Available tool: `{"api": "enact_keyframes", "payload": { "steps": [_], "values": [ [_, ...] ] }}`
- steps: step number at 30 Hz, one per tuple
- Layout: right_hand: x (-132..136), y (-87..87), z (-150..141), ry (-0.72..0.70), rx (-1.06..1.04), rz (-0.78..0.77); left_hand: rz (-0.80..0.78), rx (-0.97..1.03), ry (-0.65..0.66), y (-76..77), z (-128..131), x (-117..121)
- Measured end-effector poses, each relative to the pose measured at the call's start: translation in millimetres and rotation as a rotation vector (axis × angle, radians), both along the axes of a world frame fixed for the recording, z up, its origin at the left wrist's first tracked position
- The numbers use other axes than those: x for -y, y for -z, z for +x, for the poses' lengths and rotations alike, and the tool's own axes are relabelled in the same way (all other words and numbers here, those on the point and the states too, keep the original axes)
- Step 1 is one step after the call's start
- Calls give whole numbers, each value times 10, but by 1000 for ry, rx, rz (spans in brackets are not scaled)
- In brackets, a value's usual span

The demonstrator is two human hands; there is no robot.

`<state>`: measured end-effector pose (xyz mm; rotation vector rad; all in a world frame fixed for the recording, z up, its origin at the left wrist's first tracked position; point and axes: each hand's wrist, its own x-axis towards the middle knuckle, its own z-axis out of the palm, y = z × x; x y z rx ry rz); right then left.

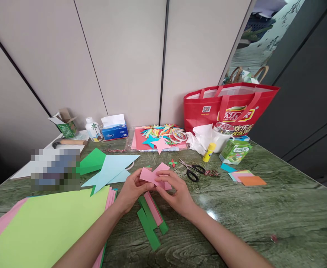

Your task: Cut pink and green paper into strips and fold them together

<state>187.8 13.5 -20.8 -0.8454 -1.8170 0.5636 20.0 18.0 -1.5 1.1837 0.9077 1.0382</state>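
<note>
Both hands hold a folded pink paper piece point(151, 174) above the green marbled table point(263, 212). My left hand point(132, 190) pinches its left side with thumb and fingers. My right hand point(174, 191) grips its right side, fingers curled over the paper. Under the hands lie green and pink paper strips point(150, 219). Black-handled scissors point(191, 170) rest just beyond my right hand, and a tiny red-green folded star point(173, 163) lies beside them.
Large lime and pink sheets point(46, 227) cover the near left. Light blue point(111, 169) and green point(92, 160) cut sheets lie beyond them. At the back stand a tissue box point(114, 130), paper stars point(160, 136), a glue stick point(208, 152), a green carton point(235, 152) and a red bag point(230, 108). Small coloured squares point(248, 178) lie right.
</note>
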Motion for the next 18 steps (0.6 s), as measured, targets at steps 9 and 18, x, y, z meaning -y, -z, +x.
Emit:
{"api": "enact_keyframes", "payload": {
  "steps": [9,18],
  "values": [
    [6,-18,2,34,-28,-39,44,-70,3,-31,41,41],
    [-3,-23,4,63,-43,-10,78,-83,-33,-16,22,17]
  ]
}}
